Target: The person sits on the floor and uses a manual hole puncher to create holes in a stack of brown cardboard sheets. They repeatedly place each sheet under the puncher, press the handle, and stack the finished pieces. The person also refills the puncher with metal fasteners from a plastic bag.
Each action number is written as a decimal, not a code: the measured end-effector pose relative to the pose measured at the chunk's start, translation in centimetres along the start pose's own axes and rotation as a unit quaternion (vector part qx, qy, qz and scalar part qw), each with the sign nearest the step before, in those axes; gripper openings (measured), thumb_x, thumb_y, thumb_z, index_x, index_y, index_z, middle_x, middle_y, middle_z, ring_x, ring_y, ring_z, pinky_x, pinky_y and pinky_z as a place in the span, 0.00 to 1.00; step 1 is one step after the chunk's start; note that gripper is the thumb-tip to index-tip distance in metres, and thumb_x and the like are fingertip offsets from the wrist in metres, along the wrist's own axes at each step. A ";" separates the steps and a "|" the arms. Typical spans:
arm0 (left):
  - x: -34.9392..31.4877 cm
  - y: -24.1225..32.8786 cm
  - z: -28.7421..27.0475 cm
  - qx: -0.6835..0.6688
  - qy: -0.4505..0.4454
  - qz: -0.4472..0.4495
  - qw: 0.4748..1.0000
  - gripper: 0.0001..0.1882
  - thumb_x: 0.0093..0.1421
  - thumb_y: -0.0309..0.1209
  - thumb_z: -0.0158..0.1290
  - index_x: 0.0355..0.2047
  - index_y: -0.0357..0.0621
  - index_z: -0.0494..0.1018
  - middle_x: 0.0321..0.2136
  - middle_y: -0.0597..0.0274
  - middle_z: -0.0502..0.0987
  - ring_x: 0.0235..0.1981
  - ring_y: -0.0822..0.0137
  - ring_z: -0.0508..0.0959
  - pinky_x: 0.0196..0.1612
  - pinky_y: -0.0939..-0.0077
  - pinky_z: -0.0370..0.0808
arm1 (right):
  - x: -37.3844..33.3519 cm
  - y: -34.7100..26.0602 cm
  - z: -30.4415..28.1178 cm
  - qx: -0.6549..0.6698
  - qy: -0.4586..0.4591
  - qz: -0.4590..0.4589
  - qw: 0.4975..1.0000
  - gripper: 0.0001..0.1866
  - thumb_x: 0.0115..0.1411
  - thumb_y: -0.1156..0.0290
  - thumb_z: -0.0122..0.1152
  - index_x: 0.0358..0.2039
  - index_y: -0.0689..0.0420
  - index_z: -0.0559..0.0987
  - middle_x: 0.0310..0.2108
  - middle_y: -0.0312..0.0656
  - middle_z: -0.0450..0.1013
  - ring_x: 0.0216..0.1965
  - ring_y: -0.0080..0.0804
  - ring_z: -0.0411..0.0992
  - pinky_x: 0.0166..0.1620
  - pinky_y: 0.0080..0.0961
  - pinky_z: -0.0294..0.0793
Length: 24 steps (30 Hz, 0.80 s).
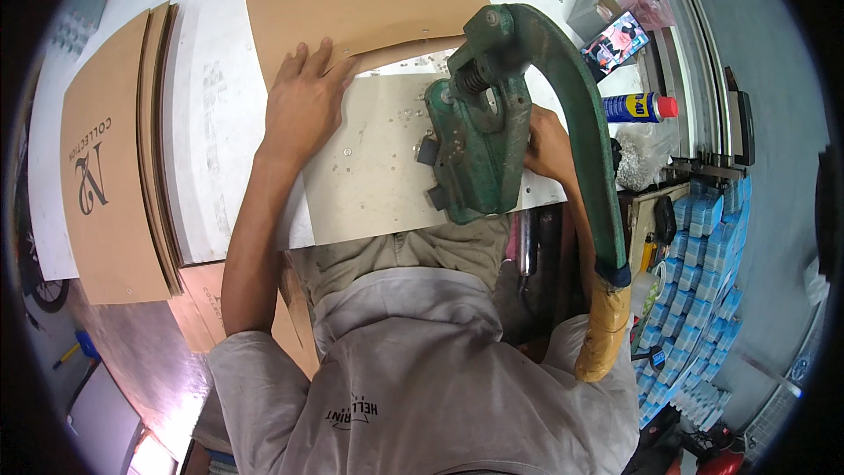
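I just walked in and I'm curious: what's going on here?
A person's left hand rests on the near edge of a big brown cardboard piece. Their right hand is partly hidden by a green press, so I can't tell if it's holding anything. A stack of brown pieces lies to the left.

The head view (a wide fisheye) looks down over both hands (303, 98).

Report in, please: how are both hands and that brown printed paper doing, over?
Left hand on brown printed paper, by its near edge. Paper lying print up. Right hand partly hidden: green press blocks view of its fingers.
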<state>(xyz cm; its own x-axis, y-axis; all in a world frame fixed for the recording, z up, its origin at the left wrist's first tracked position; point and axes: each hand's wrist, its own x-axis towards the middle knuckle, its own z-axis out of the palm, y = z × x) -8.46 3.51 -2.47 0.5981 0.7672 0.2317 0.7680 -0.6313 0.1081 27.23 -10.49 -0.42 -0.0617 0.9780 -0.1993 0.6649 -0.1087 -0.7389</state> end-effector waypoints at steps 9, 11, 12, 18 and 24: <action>0.0 -0.7 0.4 -0.035 0.040 -0.007 0.999 0.31 0.55 0.20 0.51 0.59 0.56 0.78 0.61 0.50 0.76 0.59 0.38 0.76 0.62 0.56 0.74 | 1.1 -0.1 1.6 0.062 0.098 -0.117 0.986 0.21 0.54 0.78 0.71 0.50 0.64 0.80 0.54 0.45 0.76 0.53 0.31 0.74 0.55 0.32 0.74; -0.6 -1.2 0.1 -0.021 0.039 -0.027 0.999 0.32 0.54 0.18 0.50 0.58 0.57 0.78 0.60 0.52 0.77 0.58 0.41 0.78 0.58 0.58 0.78 | 3.0 -1.0 3.2 0.227 0.110 -0.066 0.965 0.16 0.60 0.75 0.71 0.48 0.63 0.81 0.52 0.43 0.76 0.53 0.28 0.74 0.53 0.27 0.75; 0.3 -1.0 0.2 -0.038 0.040 -0.015 0.998 0.32 0.53 0.17 0.50 0.58 0.58 0.78 0.60 0.53 0.77 0.57 0.42 0.78 0.56 0.60 0.79 | 2.7 -2.3 2.9 0.215 0.130 -0.054 0.966 0.16 0.61 0.73 0.70 0.48 0.62 0.81 0.50 0.42 0.76 0.51 0.27 0.74 0.53 0.27 0.76; 0.8 -1.2 -0.3 -0.058 0.046 -0.019 0.997 0.31 0.51 0.16 0.52 0.54 0.56 0.80 0.55 0.58 0.81 0.53 0.50 0.82 0.48 0.63 0.83 | 5.1 -3.3 4.2 0.152 0.052 -0.039 0.986 0.19 0.56 0.72 0.72 0.49 0.62 0.82 0.43 0.45 0.81 0.44 0.33 0.78 0.53 0.32 0.76; 1.9 1.9 -0.2 -0.135 0.131 -0.016 0.982 0.22 0.52 0.18 0.53 0.45 0.52 0.84 0.49 0.65 0.83 0.42 0.58 0.85 0.47 0.64 0.83 | 4.6 -7.1 1.7 0.342 0.088 0.033 0.935 0.12 0.67 0.62 0.63 0.42 0.59 0.82 0.34 0.36 0.78 0.30 0.24 0.75 0.34 0.21 0.78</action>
<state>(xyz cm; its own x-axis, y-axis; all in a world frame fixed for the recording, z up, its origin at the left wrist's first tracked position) -5.91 3.74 -1.67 0.4673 0.7539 0.4617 0.6761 -0.6413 0.3629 20.94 -5.49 2.79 0.1263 0.9726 -0.1952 0.0272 -0.2001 -0.9794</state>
